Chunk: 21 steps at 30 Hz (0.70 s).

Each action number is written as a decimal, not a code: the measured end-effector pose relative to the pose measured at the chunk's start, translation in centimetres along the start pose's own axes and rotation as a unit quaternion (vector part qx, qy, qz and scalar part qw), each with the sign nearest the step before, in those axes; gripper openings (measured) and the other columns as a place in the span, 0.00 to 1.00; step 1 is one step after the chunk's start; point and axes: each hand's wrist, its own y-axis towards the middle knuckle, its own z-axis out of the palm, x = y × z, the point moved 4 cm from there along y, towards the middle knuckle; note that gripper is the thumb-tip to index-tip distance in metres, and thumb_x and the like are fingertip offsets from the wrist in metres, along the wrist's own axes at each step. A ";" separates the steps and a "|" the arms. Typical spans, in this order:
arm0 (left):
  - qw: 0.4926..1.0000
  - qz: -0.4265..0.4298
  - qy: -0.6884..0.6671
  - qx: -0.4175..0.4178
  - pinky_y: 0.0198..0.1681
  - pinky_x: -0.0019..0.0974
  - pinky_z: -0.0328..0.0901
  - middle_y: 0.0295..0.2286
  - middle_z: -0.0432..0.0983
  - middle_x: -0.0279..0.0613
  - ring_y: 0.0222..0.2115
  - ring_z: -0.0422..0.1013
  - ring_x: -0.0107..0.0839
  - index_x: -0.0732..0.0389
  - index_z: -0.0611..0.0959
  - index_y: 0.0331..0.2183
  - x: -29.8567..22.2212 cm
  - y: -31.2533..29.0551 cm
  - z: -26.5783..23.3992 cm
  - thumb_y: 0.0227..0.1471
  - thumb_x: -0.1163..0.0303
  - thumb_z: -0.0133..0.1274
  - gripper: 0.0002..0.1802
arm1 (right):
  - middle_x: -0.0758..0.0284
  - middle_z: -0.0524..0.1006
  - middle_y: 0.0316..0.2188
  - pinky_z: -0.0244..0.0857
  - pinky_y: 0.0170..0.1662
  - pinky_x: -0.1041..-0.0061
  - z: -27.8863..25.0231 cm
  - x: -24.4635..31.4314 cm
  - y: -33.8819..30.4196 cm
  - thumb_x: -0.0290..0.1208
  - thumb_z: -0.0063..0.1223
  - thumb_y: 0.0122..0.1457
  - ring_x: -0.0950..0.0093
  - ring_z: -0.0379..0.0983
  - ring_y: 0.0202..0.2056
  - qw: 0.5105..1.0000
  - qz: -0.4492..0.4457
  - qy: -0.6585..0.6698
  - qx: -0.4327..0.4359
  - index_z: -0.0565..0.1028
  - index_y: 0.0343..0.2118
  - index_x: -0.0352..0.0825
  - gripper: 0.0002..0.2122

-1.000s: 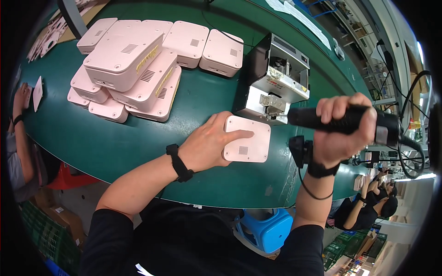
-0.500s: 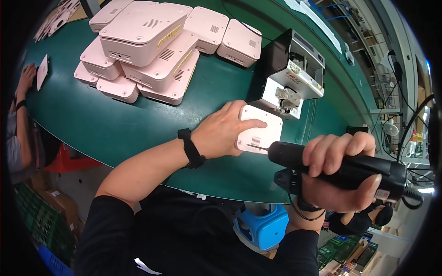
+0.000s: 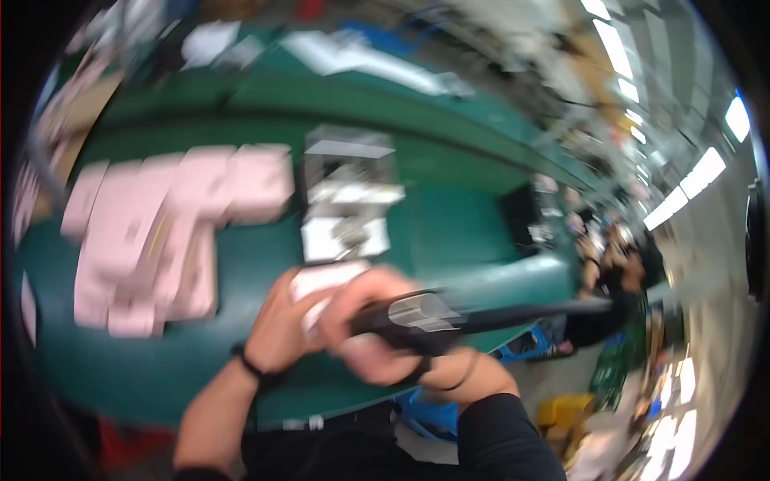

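Note:
The picture is smeared by motion. A small white plastic box [image 3: 333, 276] lies on the green table in front of a screw-feeding machine [image 3: 349, 196]. My left hand [image 3: 277, 321] grips its left side. My right hand [image 3: 365, 329] is wrapped round a black electric screwdriver [image 3: 413, 325], close over the right part of the box. Its rear end and cord point to the right. The screwdriver's tip is hidden behind my right hand, so I cannot tell whether it touches the box.
Several pale boxes [image 3: 120, 232] are stacked on the left of the green table [image 3: 249, 264]. A raised ledge with papers [image 3: 361, 64] runs along the back. A dark object [image 3: 521, 212] stands farther right. People [image 3: 618, 256] work beyond it, and a blue stool [image 3: 429, 413] is below the table edge.
The view has swung up and to the right. My right hand with the screwdriver has come left, over the box and close to my left hand, which still holds the box.

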 end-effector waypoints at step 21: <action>0.607 -0.504 -0.561 0.250 0.45 0.34 0.66 0.43 0.72 0.34 0.46 0.69 0.32 0.56 0.73 0.47 -8.3 -2.5 6.5 0.46 0.58 0.65 0.28 | 0.68 0.70 0.19 0.60 0.23 0.83 -3.8 9.4 -7.1 0.25 0.53 0.56 0.83 0.67 0.19 0.927 -0.044 0.373 -0.022 0.66 0.35 0.29 0.09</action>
